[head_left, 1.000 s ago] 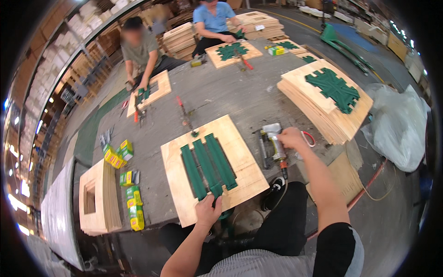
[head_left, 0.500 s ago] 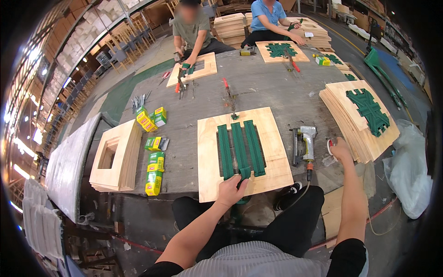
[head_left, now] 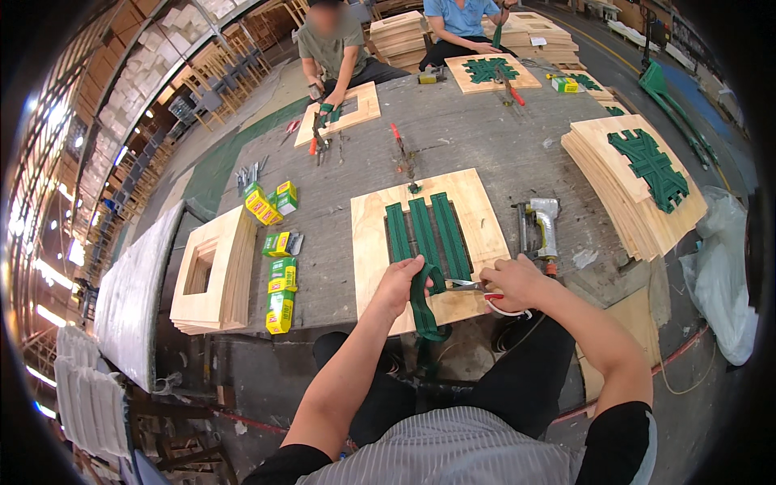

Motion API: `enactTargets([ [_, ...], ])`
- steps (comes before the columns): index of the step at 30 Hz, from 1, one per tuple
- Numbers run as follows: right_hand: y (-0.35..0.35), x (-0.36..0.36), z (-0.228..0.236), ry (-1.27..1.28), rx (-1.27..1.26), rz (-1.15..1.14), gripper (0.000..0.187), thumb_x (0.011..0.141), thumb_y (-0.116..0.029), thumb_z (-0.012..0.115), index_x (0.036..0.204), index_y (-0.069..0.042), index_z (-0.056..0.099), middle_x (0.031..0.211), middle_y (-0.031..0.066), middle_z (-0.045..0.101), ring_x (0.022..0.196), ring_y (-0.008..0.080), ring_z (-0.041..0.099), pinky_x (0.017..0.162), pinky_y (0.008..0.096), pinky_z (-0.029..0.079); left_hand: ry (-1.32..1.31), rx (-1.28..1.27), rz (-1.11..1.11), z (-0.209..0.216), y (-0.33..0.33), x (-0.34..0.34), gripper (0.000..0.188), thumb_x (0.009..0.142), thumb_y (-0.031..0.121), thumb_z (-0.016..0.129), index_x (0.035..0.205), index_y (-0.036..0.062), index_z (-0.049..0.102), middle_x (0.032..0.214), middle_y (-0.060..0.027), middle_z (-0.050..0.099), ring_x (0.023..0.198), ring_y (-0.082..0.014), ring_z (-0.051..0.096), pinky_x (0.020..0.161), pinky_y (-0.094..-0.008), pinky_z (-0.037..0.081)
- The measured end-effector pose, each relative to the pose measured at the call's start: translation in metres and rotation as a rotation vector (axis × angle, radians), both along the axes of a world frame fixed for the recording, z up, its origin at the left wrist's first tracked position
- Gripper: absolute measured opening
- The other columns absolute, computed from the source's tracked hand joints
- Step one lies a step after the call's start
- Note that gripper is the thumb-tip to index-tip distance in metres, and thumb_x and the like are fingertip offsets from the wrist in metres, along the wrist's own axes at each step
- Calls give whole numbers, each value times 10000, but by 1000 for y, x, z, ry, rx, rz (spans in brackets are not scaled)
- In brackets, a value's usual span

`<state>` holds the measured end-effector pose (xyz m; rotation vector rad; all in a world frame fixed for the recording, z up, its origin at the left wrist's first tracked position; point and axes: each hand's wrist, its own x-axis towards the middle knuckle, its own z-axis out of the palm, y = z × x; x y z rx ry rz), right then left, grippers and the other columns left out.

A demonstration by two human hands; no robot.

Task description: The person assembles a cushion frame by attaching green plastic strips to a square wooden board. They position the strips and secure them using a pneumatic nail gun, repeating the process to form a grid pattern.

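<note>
A square wooden frame (head_left: 373,242) lies before me at the near table edge, three green webbing straps (head_left: 427,234) running across its opening. My left hand (head_left: 398,284) is closed on the loose tail of the green strap (head_left: 422,311), which hangs over the frame's near edge. In my right hand (head_left: 513,283) is a pair of scissors (head_left: 495,298) with red and white handles. Their blades point left and reach the strap beside my left fingers. Right of the frame lies a silver staple gun (head_left: 545,226) with a hose fitting.
Yellow-green boxes (head_left: 281,275) and a stack of wooden frames (head_left: 212,275) stand left. Another stack (head_left: 638,186), topped by woven green straps, stands right. Two people (head_left: 335,48) work across the table. A clamp tool (head_left: 399,141) lies beyond my frame. A plastic bag (head_left: 719,275) hangs right.
My right hand has picked up the scissors from the table's right side and brought them to the strap. My left hand has lifted the strap's tail off the frame.
</note>
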<state>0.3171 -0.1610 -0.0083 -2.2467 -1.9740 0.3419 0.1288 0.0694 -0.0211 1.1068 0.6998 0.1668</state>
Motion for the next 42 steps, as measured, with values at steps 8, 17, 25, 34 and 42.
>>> enactTargets([
  [8,47,1,-1,-56,-73,208,405,839,-400,741,1124,-140,619,960,123,673,917,336,698,834,478,483,21,64,-17,7,-5,-14,294,1058,300,595,1028,14,653,733,-63,679,606,-148,626,581,-294,526],
  [17,57,2,-1,-54,-28,310,408,858,-411,722,1152,-149,618,889,124,688,892,351,708,781,490,535,-24,111,-86,5,-5,-30,285,1066,289,587,1027,16,660,744,-51,672,620,-131,622,588,-266,514],
  [25,47,-3,-13,209,148,7,373,871,-397,723,1160,-171,660,945,137,732,926,367,706,783,471,553,-84,92,-54,2,-17,-57,259,1061,236,593,1129,-7,647,889,-85,708,747,-160,685,715,-318,584],
  [34,-86,132,-40,-109,581,-974,390,880,-201,748,1225,-60,632,1166,183,669,1076,390,648,930,472,522,-193,-166,320,8,1,-119,319,1009,32,546,1323,4,497,1255,-244,662,991,-387,727,933,-527,609],
  [42,8,158,-10,-156,674,-719,338,871,-178,749,1171,-41,673,1153,183,652,1089,398,623,923,477,509,295,1018,16,-8,86,-22,352,1059,163,498,1351,-21,569,1270,-209,678,1110,-375,694,987,-514,534],
])
